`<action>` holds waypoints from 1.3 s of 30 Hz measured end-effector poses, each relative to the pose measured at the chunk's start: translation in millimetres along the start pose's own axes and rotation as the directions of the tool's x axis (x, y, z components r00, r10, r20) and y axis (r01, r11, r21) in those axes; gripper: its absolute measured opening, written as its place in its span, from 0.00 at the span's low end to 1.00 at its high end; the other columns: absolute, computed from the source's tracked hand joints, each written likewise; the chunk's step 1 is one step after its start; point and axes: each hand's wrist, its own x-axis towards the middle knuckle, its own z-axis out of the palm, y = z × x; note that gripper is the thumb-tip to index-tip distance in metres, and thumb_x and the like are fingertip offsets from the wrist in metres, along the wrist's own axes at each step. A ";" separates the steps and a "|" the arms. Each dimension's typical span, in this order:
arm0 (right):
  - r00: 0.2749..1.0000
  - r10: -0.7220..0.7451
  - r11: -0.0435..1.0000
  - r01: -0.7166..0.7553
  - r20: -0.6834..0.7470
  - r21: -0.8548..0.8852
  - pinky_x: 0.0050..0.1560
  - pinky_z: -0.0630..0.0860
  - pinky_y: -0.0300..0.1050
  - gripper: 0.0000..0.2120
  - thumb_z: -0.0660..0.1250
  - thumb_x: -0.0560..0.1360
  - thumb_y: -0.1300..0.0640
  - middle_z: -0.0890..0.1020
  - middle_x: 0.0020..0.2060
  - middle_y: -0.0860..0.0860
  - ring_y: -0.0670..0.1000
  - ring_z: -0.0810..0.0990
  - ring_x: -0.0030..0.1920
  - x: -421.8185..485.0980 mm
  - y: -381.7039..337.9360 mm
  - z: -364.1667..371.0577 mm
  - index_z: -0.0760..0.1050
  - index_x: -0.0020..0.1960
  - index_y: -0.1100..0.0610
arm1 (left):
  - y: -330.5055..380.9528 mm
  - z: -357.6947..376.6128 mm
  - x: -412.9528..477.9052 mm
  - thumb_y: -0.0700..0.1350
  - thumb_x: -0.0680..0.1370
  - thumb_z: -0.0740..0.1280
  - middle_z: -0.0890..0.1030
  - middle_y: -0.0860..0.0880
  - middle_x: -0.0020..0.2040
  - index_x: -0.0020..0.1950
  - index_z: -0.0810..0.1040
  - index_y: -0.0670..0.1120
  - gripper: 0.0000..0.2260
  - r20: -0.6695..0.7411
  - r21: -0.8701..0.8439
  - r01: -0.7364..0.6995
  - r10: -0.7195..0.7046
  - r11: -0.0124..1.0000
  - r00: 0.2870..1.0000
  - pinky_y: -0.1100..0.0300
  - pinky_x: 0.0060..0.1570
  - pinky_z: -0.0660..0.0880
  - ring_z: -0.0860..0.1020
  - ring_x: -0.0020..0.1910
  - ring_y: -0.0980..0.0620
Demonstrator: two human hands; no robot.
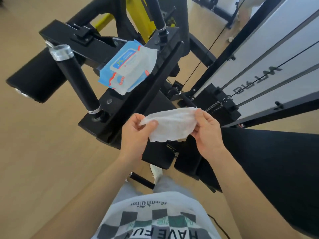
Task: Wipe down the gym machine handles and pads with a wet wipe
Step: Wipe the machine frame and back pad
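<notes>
A white wet wipe (172, 125) is stretched between my two hands in front of the black gym machine. My left hand (138, 133) pinches its left edge between thumb and fingers. Its right edge is pinched by my right hand (207, 130). A blue wipe packet (127, 66), with a wipe hanging out of its opening, lies on the machine's black frame (96, 49). A black handle (77, 78) with chrome ends slants down at the left of the packet. Another black handle (158, 12) rises at the top. A long black pad (36, 78) lies at the left.
The white weight-stack cover (276, 54) with cables and guide rods stands at the right. A big black pad (276, 166) fills the lower right. Seat pads (158, 156) lie below my hands. A yellow frame part (138, 12) shows at the top, wooden floor all around.
</notes>
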 end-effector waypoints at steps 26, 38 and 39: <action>0.638 -0.518 0.695 0.702 0.570 -0.156 0.66 0.78 0.50 0.14 0.61 0.85 0.60 0.77 0.71 0.56 0.51 0.75 0.72 52.8 58.9 69.4 0.77 0.67 0.62 | -36.8 -14.0 -23.3 0.39 0.76 0.72 0.77 0.45 0.65 0.61 0.79 0.43 0.13 -0.564 0.757 -0.077 0.709 0.649 0.423 0.54 0.68 0.68 0.74 0.63 0.43; 0.111 -0.404 0.054 0.994 0.908 -0.098 0.78 0.56 0.68 0.27 0.53 0.86 0.49 0.53 0.82 0.59 0.66 0.44 0.82 14.2 128.3 78.7 0.53 0.83 0.54 | -53.1 -46.0 -19.0 0.37 0.79 0.71 0.78 0.48 0.68 0.68 0.80 0.42 0.17 -0.478 0.773 -0.170 0.737 0.611 0.477 0.42 0.62 0.76 0.75 0.67 0.47; 0.098 -0.399 0.032 0.995 0.912 -0.093 0.78 0.56 0.68 0.27 0.53 0.86 0.48 0.53 0.83 0.58 0.66 0.44 0.82 17.3 129.4 78.7 0.53 0.83 0.53 | -54.8 -48.7 -18.7 0.37 0.79 0.71 0.78 0.49 0.68 0.68 0.80 0.43 0.17 -0.470 0.770 -0.186 0.739 0.611 0.482 0.41 0.61 0.77 0.75 0.67 0.47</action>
